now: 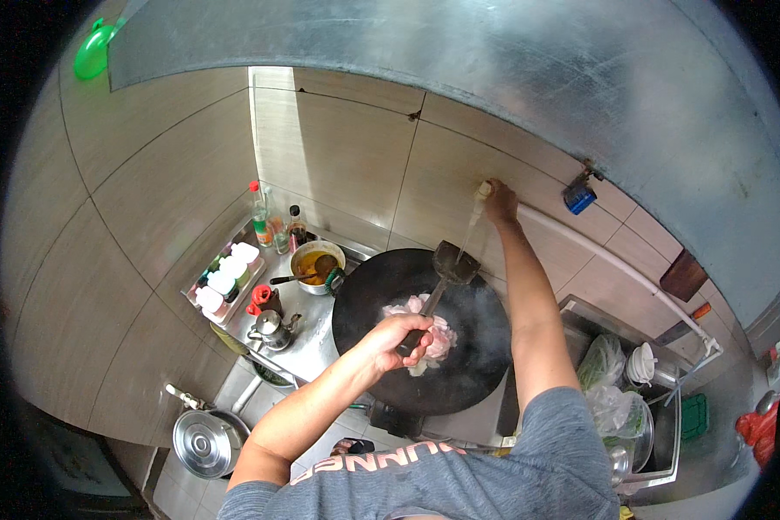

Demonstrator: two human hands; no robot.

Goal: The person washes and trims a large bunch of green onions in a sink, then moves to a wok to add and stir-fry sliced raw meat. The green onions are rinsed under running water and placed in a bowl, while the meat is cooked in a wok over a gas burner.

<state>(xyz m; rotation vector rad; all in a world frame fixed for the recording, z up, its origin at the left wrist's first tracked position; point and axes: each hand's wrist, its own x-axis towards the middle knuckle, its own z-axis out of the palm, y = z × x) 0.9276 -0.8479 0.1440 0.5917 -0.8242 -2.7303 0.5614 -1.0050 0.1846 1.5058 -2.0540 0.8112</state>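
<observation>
My left hand (400, 341) is closed round the handle of a wok spatula (435, 296), held over the large black wok (371, 299). Its metal blade points away from me, near the wok's far rim. Pale pink pieces of meat (443, 336) lie in the middle of the wok, partly hidden by my left hand, with faint steam around them. At the tiled wall, my right hand (500, 203) grips a whitish tap (481, 192) by the end of a white pipe. A thin clear stream, seemingly water, falls from it onto the spatula blade.
Left of the wok stand a bowl of yellow liquid with a ladle (318, 264), bottles (261, 214), a seasoning tray (250, 282) and a metal pot (273, 330). A sink (670, 468) holding bags and bowls is on the right. A metal hood (494, 61) hangs above.
</observation>
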